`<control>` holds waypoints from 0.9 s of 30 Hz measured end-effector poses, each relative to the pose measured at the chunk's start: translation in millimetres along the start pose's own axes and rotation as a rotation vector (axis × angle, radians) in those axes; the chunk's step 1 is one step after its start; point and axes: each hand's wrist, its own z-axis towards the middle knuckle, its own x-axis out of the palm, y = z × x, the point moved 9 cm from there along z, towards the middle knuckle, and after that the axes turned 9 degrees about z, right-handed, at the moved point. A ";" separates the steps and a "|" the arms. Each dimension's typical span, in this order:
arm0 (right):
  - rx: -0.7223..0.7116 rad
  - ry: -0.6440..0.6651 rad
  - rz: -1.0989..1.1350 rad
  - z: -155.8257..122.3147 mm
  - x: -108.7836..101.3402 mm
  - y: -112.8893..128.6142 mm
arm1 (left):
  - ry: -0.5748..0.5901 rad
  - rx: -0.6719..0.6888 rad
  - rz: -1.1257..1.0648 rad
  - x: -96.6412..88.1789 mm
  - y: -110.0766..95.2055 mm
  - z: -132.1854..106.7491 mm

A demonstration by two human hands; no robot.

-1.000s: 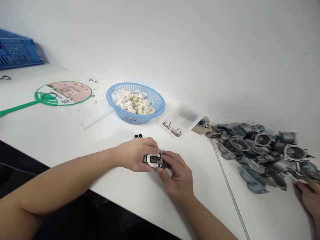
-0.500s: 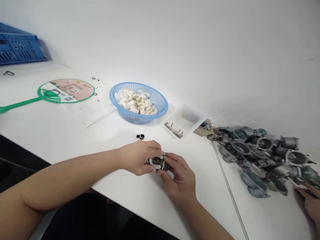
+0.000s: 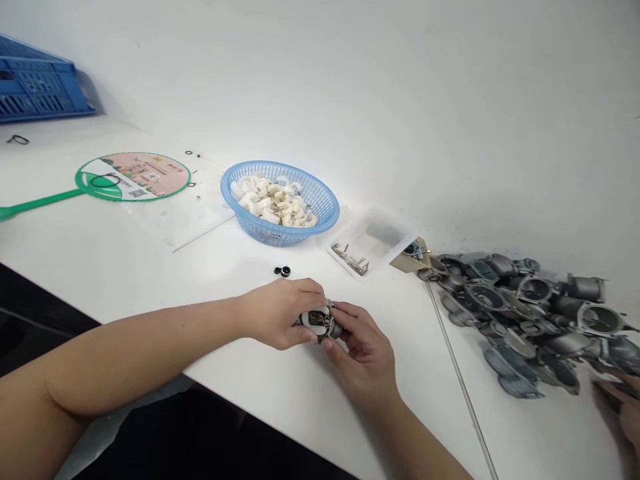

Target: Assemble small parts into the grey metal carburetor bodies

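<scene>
Carburetor body [image 3: 320,320] sits pinched between the fingers of the left hand [image 3: 280,313] and right hand [image 3: 363,350] above the counter [image 3: 125,267], in the head view apparently mid-assembly, its small inner parts seeming to call for steady, careful fitting next.

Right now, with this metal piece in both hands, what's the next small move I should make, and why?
I'd probably hold the metal housing steady in your left hand and free your right hand to pick up the small black rings. They look like the nearest loose parts, lying just beyond your hands on the white table, and both hands are on the housing now.
</scene>
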 end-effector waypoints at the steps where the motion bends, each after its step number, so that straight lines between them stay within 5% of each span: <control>1: 0.006 0.001 0.010 -0.4 -0.1 -0.6 | -0.007 0.005 -0.004 -0.5 -0.2 0.2; 16: -0.031 0.030 0.031 -3.3 1.7 2.5 | 0.020 0.004 -0.055 4.3 -4.1 -2.6; 27: -0.137 0.027 -0.175 -2.2 1.1 12.2 | -0.014 0.005 -0.125 1.9 -1.6 -0.2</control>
